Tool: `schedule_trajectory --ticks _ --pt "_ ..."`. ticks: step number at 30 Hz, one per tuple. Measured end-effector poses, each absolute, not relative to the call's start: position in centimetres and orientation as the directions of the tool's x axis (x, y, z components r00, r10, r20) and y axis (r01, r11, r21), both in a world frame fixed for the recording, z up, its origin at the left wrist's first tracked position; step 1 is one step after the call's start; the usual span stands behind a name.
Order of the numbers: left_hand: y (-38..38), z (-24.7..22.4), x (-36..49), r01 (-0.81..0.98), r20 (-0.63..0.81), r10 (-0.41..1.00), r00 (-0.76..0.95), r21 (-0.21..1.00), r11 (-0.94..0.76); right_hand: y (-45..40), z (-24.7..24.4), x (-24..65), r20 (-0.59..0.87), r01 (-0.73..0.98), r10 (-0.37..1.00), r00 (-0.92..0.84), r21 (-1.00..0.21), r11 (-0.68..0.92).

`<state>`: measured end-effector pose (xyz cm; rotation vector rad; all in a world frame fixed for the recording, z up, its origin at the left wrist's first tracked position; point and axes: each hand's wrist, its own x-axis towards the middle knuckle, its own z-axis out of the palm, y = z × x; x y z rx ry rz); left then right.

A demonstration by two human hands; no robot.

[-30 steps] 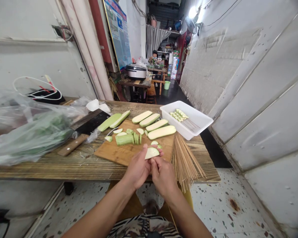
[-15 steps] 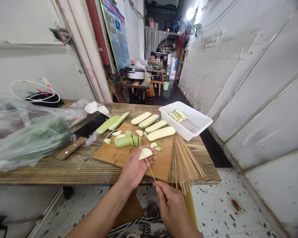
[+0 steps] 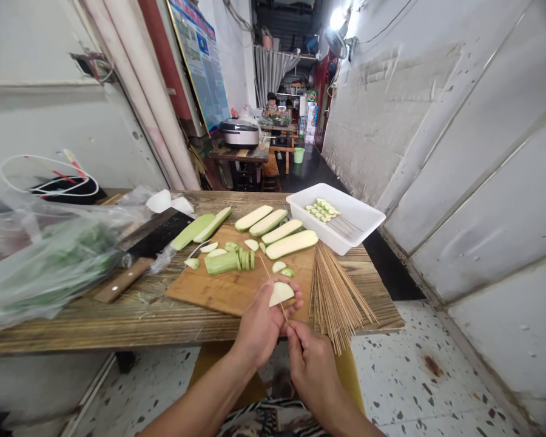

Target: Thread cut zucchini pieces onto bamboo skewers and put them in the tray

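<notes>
My left hand (image 3: 260, 325) holds a pale half-round zucchini slice (image 3: 281, 294) over the front edge of the cutting board (image 3: 200, 288). A thin wooden skewer (image 3: 264, 266) passes through the slice, its tip sticking out beyond it. My right hand (image 3: 313, 358) pinches the skewer's near end, close to my left palm. On the board lie a partly sliced green zucchini piece (image 3: 222, 262), loose slices and several long zucchini halves (image 3: 292, 244). A fan of bare skewers (image 3: 339, 297) rests right of the board.
A white tray (image 3: 357, 221) with skewered slices stands at the back right. Left of the board are a cleaver (image 3: 124, 279) and a plastic bag of greens (image 3: 59, 267). Farther back, a cooker (image 3: 239, 133) sits on another table, and a person (image 3: 272, 108) is behind it.
The skewer has gone through the slice and now sticks out on its far side. Both hands are closer together, my left hand slightly nearer me and to the right. The view has shifted a little.
</notes>
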<state>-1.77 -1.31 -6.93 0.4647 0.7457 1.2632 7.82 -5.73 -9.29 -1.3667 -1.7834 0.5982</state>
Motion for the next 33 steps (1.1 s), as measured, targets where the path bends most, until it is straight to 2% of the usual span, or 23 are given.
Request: schedule_trajectory --ticks 5,8,10,11,12,13,14,15,17,18,20,24,27,30,32,33 --pt "-1.8 -7.6 -0.8 -0.671 -0.313 0.925 0.216 0.640 0.373 -5.1 -9.3 8.2 0.323 0.578 0.943 -0.075 -0.757 0.305" --pt "-1.0 -8.0 -1.6 -0.540 -0.260 0.933 0.247 0.763 0.356 -4.8 -9.7 8.7 0.343 0.572 0.937 -0.062 -0.757 0.315" --pt "0.4 -8.3 -3.3 -0.307 -0.131 0.986 0.102 0.939 0.156 -4.6 -10.1 9.2 0.346 0.563 0.937 -0.041 -0.767 0.308" --pt "1.3 -8.4 -4.4 -0.109 -0.005 1.000 -0.002 0.994 0.004 -4.5 -10.3 9.5 0.340 0.559 0.940 -0.034 -0.773 0.300" --pt "2.4 -8.6 -5.6 0.166 0.149 0.986 -0.075 0.977 -0.135 -4.5 -10.5 9.8 0.332 0.557 0.943 -0.027 -0.778 0.290" --pt "3.5 -8.9 -6.9 0.430 0.277 0.959 -0.065 0.874 -0.224 -4.4 -10.6 10.0 0.321 0.558 0.947 -0.024 -0.782 0.279" --pt "4.7 -9.2 -8.1 0.627 0.342 0.939 0.022 0.727 -0.280 -4.4 -10.7 10.2 0.308 0.559 0.951 -0.023 -0.785 0.267" --pt "5.9 -9.5 -9.2 0.754 0.358 0.928 0.099 0.582 -0.305 -4.3 -10.8 10.3 0.298 0.561 0.954 -0.024 -0.786 0.259" --pt "8.1 -10.3 -11.0 0.872 0.318 0.927 0.198 0.374 -0.315 -4.4 -10.9 10.4 0.287 0.563 0.958 -0.028 -0.787 0.252" --pt "9.0 -10.6 -11.6 0.894 0.281 0.932 0.230 0.318 -0.316 -4.4 -10.9 10.5 0.286 0.560 0.958 -0.030 -0.789 0.253" --pt "10.5 -11.3 -12.3 0.906 0.211 0.941 0.263 0.283 -0.316 -4.5 -10.9 10.4 0.290 0.552 0.956 -0.035 -0.792 0.261" --pt "12.2 -11.6 -12.9 0.853 0.183 0.931 0.317 0.375 -0.364 -4.7 -11.2 10.5 0.283 0.545 0.958 -0.041 -0.797 0.259" --pt "12.6 -10.9 -12.7 0.742 0.221 0.932 0.288 0.564 -0.363 -4.9 -11.1 10.5 0.284 0.542 0.958 -0.044 -0.798 0.262" --pt "11.7 -9.8 -12.2 0.587 0.250 0.958 0.137 0.759 -0.282 -5.1 -10.4 10.5 0.298 0.512 0.953 -0.052 -0.812 0.281" --pt "10.3 -9.0 -11.8 0.328 0.222 0.975 0.022 0.919 -0.217 -5.5 -9.8 10.4 0.304 0.467 0.950 -0.070 -0.832 0.301" --pt "9.5 -8.7 -11.7 0.106 0.175 0.985 -0.011 0.979 -0.173 -5.7 -9.4 10.3 0.308 0.442 0.948 -0.085 -0.841 0.313"
